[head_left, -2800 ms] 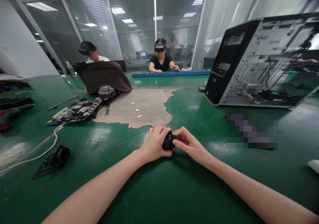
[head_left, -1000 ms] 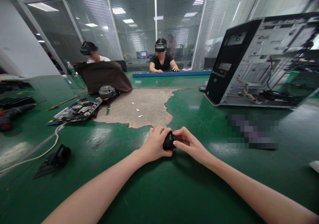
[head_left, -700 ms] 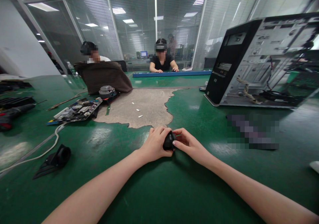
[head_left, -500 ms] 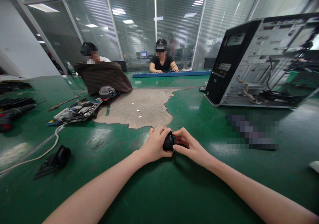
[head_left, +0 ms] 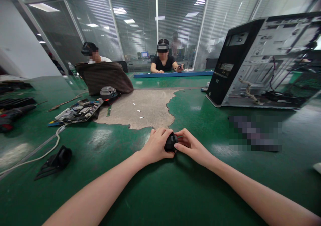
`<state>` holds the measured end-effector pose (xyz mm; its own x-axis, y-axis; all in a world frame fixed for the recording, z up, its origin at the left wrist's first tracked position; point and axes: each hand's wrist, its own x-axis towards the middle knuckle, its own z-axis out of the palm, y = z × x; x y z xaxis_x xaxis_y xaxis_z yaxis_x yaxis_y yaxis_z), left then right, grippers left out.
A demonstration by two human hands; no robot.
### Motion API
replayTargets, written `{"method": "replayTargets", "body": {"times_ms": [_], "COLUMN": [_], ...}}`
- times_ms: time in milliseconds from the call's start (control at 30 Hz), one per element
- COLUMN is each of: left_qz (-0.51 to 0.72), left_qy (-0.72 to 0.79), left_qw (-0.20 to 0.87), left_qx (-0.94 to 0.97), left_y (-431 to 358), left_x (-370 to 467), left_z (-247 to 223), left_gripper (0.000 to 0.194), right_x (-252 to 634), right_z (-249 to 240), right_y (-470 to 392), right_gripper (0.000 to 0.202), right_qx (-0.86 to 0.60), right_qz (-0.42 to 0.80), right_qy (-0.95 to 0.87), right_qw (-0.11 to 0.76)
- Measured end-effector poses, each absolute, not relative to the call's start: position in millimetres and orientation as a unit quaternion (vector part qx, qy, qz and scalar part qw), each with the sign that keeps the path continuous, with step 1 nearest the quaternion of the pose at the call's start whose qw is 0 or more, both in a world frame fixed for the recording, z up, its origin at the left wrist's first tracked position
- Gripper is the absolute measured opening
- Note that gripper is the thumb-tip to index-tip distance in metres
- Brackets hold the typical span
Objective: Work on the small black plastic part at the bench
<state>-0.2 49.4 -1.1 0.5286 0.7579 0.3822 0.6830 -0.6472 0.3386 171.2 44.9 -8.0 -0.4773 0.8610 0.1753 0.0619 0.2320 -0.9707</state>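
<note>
A small black cylindrical part (head_left: pixel 170 143) is between my two hands, low over the green table or resting on it; I cannot tell which. My left hand (head_left: pixel 157 144) wraps around its left side, fingers over the top and thumb beneath. From the right, my right hand (head_left: pixel 190 146) closes thumb and fingers about the part's other end, covering most of that end. Its exact kind does not show. Just beyond the hands, a bare grey patch (head_left: pixel 150 110) of the tabletop carries several small white scraps (head_left: pixel 139 111).
At right stands an opened computer case (head_left: pixel 225 65). On the left lie a circuit board (head_left: pixel 77 112), a white cable (head_left: pixel 57 140), a black bracket-like piece (head_left: pixel 56 162) and a red-black tool (head_left: pixel 15 115). A brown cloth-covered object (head_left: pixel 105 77) sits farther back. Two people sit across the table.
My right fingers have shifted slightly around the part's right end, covering more of it. The person across has raised one hand, holding a small dark thing. My left hand stays put.
</note>
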Motion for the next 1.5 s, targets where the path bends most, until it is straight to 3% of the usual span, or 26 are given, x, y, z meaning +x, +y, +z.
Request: {"method": "replayTargets", "body": {"times_ms": [233,500,1500], "left_qz": [0.255,0.247,0.249], "left_qy": [0.413,0.413,0.413], "left_qw": [0.07,0.063,0.068], "left_qx": [0.871,0.874,0.874], "left_y": [49.4,50.1,49.3], "left_x": [-0.2,-1.0,0.6], "left_z": [-0.5,-0.3,-0.1], "left_gripper": [0.054,0.055,0.057], "right_x": [170.9,169.5,169.9], "right_z": [-7.1,-6.6,-8.3], "right_y": [44.7,45.7,44.8], "right_gripper": [0.013,0.025,0.018], "right_qx": [-0.337,-0.366,-0.343], "right_qz": [0.485,0.501,0.499], "right_qy": [-0.687,-0.683,-0.687], "right_qw": [0.423,0.384,0.402]}}
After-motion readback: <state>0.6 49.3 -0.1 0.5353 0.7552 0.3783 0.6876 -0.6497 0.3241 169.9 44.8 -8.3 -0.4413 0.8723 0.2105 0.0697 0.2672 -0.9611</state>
